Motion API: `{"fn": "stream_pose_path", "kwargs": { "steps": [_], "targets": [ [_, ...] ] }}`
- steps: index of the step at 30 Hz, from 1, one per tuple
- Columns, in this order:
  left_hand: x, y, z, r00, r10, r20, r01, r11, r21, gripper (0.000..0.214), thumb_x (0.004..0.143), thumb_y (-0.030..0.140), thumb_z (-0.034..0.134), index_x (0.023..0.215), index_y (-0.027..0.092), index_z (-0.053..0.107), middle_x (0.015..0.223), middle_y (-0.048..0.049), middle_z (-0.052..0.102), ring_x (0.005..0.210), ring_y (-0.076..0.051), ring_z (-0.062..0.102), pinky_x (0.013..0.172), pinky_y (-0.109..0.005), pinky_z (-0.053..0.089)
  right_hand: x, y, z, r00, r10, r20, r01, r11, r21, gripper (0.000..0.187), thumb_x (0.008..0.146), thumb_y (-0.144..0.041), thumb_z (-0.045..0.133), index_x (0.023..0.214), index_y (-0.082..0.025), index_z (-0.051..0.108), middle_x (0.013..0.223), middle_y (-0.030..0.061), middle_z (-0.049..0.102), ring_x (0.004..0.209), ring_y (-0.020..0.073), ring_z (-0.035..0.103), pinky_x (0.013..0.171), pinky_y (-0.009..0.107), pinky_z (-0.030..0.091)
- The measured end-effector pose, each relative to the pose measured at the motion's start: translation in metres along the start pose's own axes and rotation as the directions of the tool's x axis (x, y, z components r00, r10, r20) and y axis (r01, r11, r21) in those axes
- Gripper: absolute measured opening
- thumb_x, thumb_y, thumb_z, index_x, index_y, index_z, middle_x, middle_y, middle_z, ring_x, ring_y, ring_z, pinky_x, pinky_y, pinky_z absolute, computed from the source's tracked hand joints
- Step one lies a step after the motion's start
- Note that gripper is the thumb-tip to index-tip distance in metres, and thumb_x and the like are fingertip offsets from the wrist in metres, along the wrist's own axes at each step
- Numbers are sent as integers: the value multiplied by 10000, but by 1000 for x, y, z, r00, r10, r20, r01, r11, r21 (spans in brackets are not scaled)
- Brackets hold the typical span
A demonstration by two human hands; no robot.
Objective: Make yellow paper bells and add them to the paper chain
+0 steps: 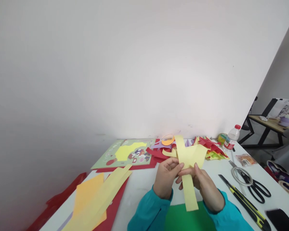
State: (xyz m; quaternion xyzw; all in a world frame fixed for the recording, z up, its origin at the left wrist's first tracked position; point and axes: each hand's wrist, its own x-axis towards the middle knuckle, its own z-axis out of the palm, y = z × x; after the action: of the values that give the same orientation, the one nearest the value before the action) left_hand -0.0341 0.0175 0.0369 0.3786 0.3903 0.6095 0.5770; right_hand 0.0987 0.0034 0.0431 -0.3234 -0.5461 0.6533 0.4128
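Pale yellow paper strips (189, 156), seemingly overlapping, held slightly tilted, mid-air

The hands (167, 176) hide part of the pale yellow paper (189, 189). The bottom edge cuts off the green sheet (186, 218), and the bottle's (232, 138) small print is unreadable.

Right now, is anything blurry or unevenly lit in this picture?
In the head view, the wall is paler toward the middle and greyer at far left; the pale strips at lower left look hazy; the yellow paper in the left hand and right hand looks clearer.
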Motion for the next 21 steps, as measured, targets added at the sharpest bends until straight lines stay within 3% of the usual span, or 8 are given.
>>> {"fn": "stream_pose_path", "kwargs": {
  "steps": [4,13,21],
  "targets": [
    [0,-2,2,1000,-22,12,22,1000,-11,376,530,413,797,657,152,558,433,67,534,298,-29,365,307,-163,307,-1,-2,2,1000,1,-9,-1,999,-54,741,793,-731,321,890,-119,728,834,132,687,739,217,619,744,369,440],
    [-4,3,6,993,-64,-100,65,998,6,411,443,373,839,584,146,526,457,61,549,349,-21,390,305,-121,256,-1,2,6,1000,2,17,0,989,-149,789,793,-743,271,940,-120,733,800,130,690,762,238,618,716,370,451],
    [-8,5,5,998,-37,-46,38,999,14,373,490,382,818,577,145,543,520,3,619,454,-99,540,407,-185,414,-1,6,5,1000,-16,25,18,996,-92,742,800,-722,313,963,-126,725,801,121,693,689,209,617,680,349,462]
  ]
}}
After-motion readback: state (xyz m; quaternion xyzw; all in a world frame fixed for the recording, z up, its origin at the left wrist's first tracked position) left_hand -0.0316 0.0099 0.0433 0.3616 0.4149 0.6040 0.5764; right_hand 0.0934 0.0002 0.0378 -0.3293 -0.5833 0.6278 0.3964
